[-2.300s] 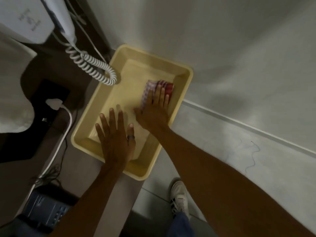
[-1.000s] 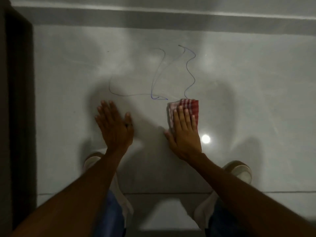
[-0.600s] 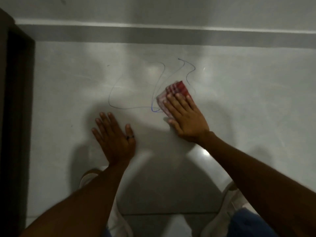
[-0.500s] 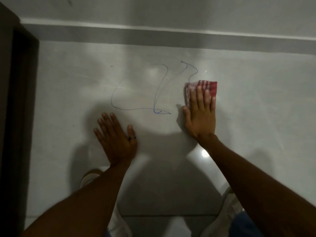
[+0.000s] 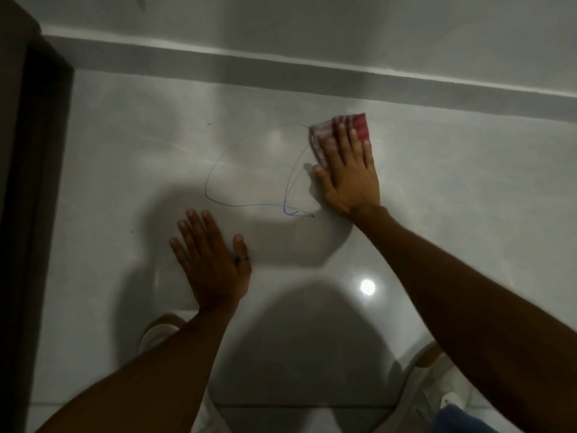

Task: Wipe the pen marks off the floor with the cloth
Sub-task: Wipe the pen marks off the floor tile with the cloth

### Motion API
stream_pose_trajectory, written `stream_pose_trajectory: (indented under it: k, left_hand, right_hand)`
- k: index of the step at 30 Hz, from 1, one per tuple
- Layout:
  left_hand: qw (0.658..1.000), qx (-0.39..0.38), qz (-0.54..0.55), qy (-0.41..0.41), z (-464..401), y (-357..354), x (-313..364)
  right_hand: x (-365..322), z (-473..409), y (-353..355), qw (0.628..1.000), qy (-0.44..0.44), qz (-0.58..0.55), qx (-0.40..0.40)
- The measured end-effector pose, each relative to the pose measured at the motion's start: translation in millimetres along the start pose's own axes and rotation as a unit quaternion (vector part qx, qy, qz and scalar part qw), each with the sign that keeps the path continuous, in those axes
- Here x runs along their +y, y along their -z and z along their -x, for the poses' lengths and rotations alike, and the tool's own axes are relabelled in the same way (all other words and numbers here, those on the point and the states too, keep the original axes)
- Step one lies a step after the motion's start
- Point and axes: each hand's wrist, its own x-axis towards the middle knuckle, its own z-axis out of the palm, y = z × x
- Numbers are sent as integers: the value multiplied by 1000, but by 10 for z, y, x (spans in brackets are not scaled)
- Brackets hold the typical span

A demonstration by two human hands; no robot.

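Down on the glossy grey floor [image 5: 452, 214], my right hand [image 5: 349, 176] lies flat with the fingers spread, pressing the red-and-white checked cloth [image 5: 343, 129] against the tile. Its fingers cover the near half of the folded cloth, and the far red edge sticks out beyond my fingertips, not far from the grey skirting strip [image 5: 312, 79] at the foot of the wall. The cloth sits at the upper right end of the pen marks [image 5: 249, 204]: a thin blue loop that curves away to the left, runs back along the bottom and ends in a darker blue squiggle just beside the heel of my right hand. Two fainter lines rise from that squiggle towards the cloth.

My left hand [image 5: 212, 260] is open too, palm down on the bare floor, holding nothing, just below the loop and apart from it. A dark ring [image 5: 242, 259] sits on its thumb. A dark door frame [image 5: 31, 182] runs down the left edge. My pale shoes [image 5: 156, 332] show beneath my forearms, and a round glare spot [image 5: 367, 286] shines between my arms.
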Motion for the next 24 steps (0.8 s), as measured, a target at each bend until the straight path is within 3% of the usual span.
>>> stream_pose_trajectory:
  k: [4,7,10,13,16,17,20,23,24]
  left_hand:
    - [1000,4,-1,4,-1,5,-8]
    - [1000,8,2,0,11,9,3]
    - [1000,7,-3,3,22,10,6]
    - [1000,9,5,-2,20,-3,6]
    - [1000,15,-4,2,21,-21,-24]
    - [1000,15,-5,2,27,-26,-26]
    - [1000,19,5,0,30,-28,-5]
    - [1000,17,7,4,23,-32,-18]
    - [1000,16,6,4,26,-33,-16]
  right_hand:
    - [-94,-187,72,997,-52,-51,1]
    - [-118,-214,43,999,22,-26,-15]
    - [-198,-245,68,998,-61,-29,-4]
    - [-162,-211,31,999,33,1,-15]
    - [-156,-86,45,997,-72,-20,8]
    - [-204,22,16,998,-65,-12,12]
    - [-274,435,-170,993,109,32,-10]
    - [-382,734,-269,1000,16,13,7]
    - [-439,846,-322,999,33,16,1]
